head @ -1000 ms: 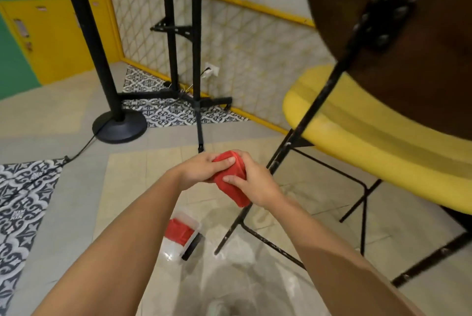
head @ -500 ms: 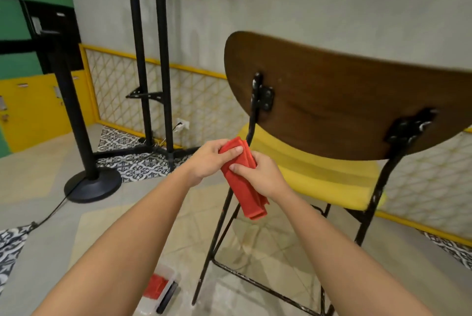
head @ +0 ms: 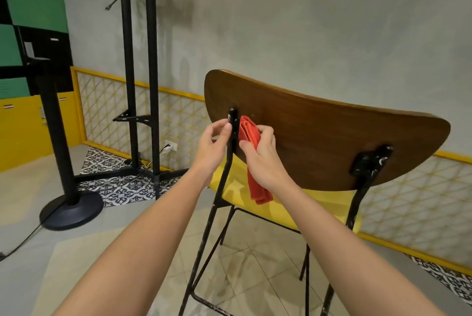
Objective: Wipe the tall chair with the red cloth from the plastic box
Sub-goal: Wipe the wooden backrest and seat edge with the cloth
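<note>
The tall chair stands in front of me, seen from behind: a dark brown wooden backrest (head: 319,137), a yellow seat (head: 288,211) and thin black metal legs. My right hand (head: 263,160) holds the folded red cloth (head: 251,160) against the left part of the backrest, the cloth's end hanging down over the seat. My left hand (head: 213,147) is just left of the black frame post (head: 231,137), fingers touching it near the top bracket. The plastic box is out of view.
A black double-pole stand (head: 140,86) rises at the left by the grey wall, with a wall socket (head: 170,146) behind it. A black pole on a round base (head: 71,209) stands further left, a cable trailing on the floor. Patterned tiles line the wall.
My view has tilted up, so the plastic box on the floor is gone from sight. Both hands rose to the backrest; my left hand let go of the cloth and moved onto the frame post.
</note>
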